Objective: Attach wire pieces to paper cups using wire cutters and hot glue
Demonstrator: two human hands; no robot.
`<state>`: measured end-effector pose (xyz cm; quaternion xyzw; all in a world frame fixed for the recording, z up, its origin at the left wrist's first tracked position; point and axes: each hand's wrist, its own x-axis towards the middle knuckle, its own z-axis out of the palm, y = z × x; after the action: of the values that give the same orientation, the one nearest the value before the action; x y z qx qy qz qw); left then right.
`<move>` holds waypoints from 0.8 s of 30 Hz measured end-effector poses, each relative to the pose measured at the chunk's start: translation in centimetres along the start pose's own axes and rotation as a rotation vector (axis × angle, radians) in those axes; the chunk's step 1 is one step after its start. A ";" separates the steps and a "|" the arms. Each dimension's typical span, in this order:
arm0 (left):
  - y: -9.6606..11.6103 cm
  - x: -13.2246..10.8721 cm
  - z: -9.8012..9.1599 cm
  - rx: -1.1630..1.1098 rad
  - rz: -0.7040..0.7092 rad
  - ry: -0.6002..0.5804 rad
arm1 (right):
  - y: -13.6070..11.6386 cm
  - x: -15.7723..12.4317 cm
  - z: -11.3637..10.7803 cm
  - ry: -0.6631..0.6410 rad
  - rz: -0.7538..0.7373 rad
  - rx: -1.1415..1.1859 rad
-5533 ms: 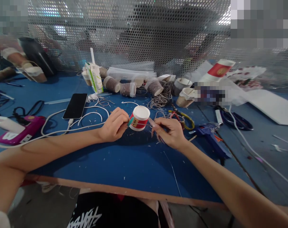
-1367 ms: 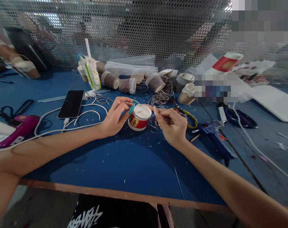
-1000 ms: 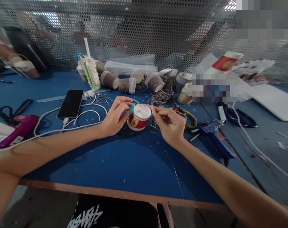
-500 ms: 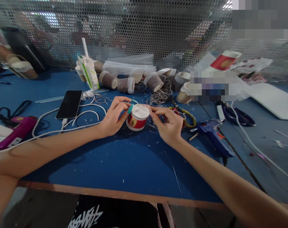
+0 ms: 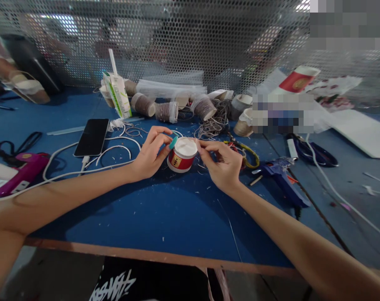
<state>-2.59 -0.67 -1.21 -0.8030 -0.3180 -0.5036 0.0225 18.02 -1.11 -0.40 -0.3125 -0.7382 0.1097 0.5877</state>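
Observation:
A small red and white paper cup stands upside down on the blue table, its white bottom facing up. My left hand curls round the cup's left side, thumb and fingers on its rim. My right hand is at the cup's right side with thumb and forefinger pinched at the top edge, seemingly on a thin string that is too fine to make out clearly.
Behind the cup lie several twine-wrapped cups, a tangle of twine and a drink carton. A phone with white cables lies left, a pink glue gun far left, a blue glue gun and scissors right. A perforated metal screen closes the back.
My right hand has risen from the cup's lower side to its top edge, and my left fingers have shifted up to the rim. The cup has stayed in place.

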 end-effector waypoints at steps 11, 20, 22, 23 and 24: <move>0.0 0.1 0.1 0.018 -0.010 0.008 | 0.0 0.1 0.1 0.002 -0.025 -0.027; 0.0 0.1 0.1 0.042 -0.029 0.005 | -0.2 0.1 0.1 -0.002 -0.002 -0.043; 0.0 0.1 0.1 0.050 -0.039 -0.009 | -0.2 0.1 0.1 -0.004 0.005 -0.046; 0.0 0.1 0.1 0.051 -0.043 -0.011 | -0.2 0.1 0.1 -0.001 0.004 -0.046; 0.0 0.1 0.1 0.049 -0.045 -0.008 | -0.1 0.1 0.2 -0.001 0.001 -0.046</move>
<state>-2.47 -0.61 -1.18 -0.7970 -0.3482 -0.4927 0.0296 17.81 -1.12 -0.26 -0.3263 -0.7406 0.0933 0.5799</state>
